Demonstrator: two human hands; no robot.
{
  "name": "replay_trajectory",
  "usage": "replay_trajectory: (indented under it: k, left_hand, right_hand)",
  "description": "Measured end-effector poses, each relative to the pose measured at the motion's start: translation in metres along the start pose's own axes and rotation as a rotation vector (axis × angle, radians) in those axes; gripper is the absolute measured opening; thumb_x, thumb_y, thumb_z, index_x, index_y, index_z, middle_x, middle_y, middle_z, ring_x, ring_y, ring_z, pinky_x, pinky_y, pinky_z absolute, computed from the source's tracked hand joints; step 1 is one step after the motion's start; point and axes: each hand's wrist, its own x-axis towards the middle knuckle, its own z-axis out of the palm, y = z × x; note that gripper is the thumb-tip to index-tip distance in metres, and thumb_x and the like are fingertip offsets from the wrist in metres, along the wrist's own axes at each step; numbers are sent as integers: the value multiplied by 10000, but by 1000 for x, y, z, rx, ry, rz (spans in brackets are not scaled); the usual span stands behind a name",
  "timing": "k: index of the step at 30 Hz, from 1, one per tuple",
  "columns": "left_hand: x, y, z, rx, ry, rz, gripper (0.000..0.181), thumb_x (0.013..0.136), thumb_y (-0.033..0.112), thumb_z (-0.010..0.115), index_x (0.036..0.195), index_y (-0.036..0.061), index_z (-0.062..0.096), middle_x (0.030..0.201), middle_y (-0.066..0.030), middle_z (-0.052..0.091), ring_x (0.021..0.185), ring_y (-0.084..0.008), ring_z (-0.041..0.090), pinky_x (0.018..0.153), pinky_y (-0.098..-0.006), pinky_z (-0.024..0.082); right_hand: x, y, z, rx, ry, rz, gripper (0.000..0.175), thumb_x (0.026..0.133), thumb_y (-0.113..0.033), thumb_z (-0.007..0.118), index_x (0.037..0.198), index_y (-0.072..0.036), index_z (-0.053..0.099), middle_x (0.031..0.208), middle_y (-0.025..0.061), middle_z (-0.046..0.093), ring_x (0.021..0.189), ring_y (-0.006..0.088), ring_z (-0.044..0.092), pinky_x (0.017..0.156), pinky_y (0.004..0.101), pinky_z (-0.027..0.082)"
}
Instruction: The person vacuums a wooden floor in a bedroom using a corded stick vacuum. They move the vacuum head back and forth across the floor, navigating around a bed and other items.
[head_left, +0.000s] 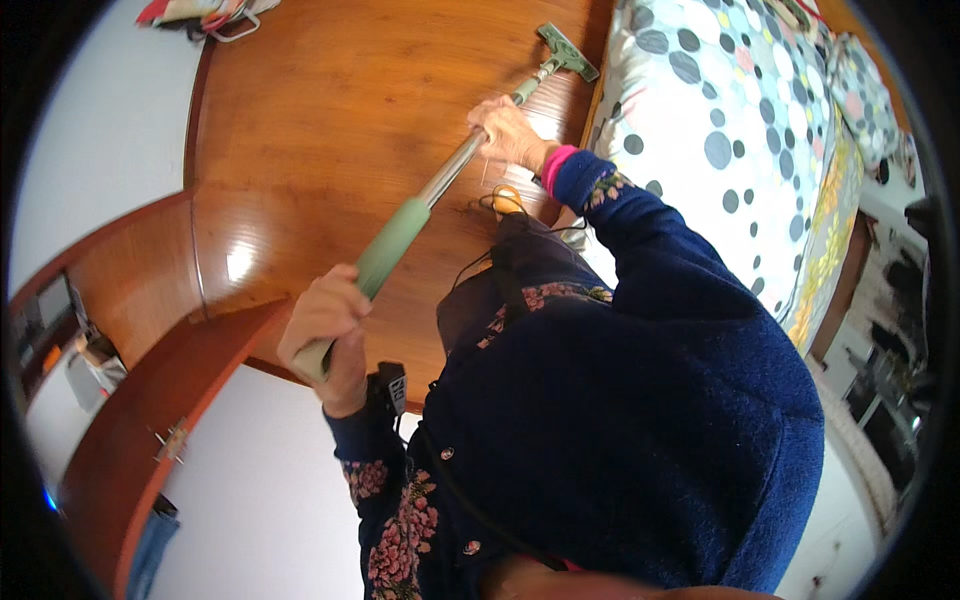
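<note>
A long-handled mop with a metal pole (453, 169) slants across the view. My left hand (330, 330) is wrapped around its green grip (393, 244), close to the handle's end. Further down, my right hand (514, 135) is closed around the pole just above a green collar. The flat green mop head (568, 52) rests on the wooden floor (322, 97), near the base of the bed. Whether a pad or cloth is under the head cannot be seen.
On the right is a bed with a dotted cover (705, 120). An orange shoe (506, 199) shows under my right arm, with a dark cord near it. At the left, a wooden door (180, 397) with a metal latch stands ajar; a bundle of fabric (202, 15) lies at the top.
</note>
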Motion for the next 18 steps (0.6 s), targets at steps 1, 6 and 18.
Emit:
replay_trajectory:
  k: [1, 6, 18]
  left_hand:
    - [13, -7, 10, 4, -54, 12, 104, 846, 75, 714, 834, 98, 613, 788, -47, 601, 741, -211, 600, 936, -503, 458]
    - [42, 8, 9, 24, -157, 25, 145, 878, 124, 743, 830, 112, 607, 774, -28, 588, 703, -188, 585, 887, -461, 460]
    - [32, 12, -158, -101, -437, -23, 142, 858, 128, 783, 839, 84, 649, 734, -31, 591, 699, -200, 604, 861, -452, 459]
  right_hand:
    - [1, 10, -2, 28, 60, 2, 94, 712, -172, 628, 768, -99, 642, 822, 100, 673, 902, 285, 630, 843, 396, 406]
    - [-1, 5, 13, 109, 162, 114, 65, 721, -134, 633, 776, -100, 643, 818, 80, 670, 898, 280, 631, 858, 408, 420]
    - [-3, -118, 114, 101, 403, 211, 66, 700, -104, 654, 739, -104, 601, 763, 60, 623, 815, 292, 599, 755, 405, 417]
